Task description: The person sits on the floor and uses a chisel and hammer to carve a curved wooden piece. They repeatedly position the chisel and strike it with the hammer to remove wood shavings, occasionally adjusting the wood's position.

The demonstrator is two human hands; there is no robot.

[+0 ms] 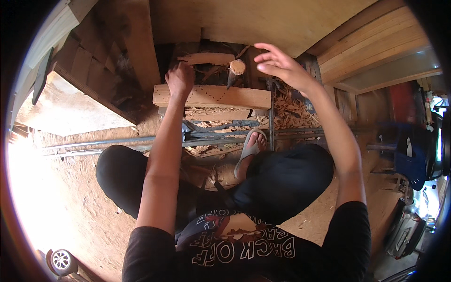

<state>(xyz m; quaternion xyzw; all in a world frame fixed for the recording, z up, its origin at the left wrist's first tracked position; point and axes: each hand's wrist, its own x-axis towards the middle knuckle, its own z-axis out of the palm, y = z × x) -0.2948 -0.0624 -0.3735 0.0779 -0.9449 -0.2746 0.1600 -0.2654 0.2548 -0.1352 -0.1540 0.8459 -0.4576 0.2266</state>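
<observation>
My left hand (180,79) is closed in a fist just above the left part of a pale wooden block (235,96) dotted with small dark holes. Whatever its fingers may hold is hidden beneath the hand. My right hand (284,68) is raised to the right of the block, fingers spread, holding nothing. Between the hands, behind the block, stands a short wooden stub (237,68) with a pale, rough round top and a dark, narrower lower part. A rough strip of wood (206,58) lies behind the block, right of my left hand.
Wood shavings (289,110) are heaped right of the block. Metal rails (127,142) run across the ground, near my sandalled foot (253,148). Wooden boards (141,47) stand at the left, a large panel (263,23) at the back, and wooden furniture (376,47) at the right.
</observation>
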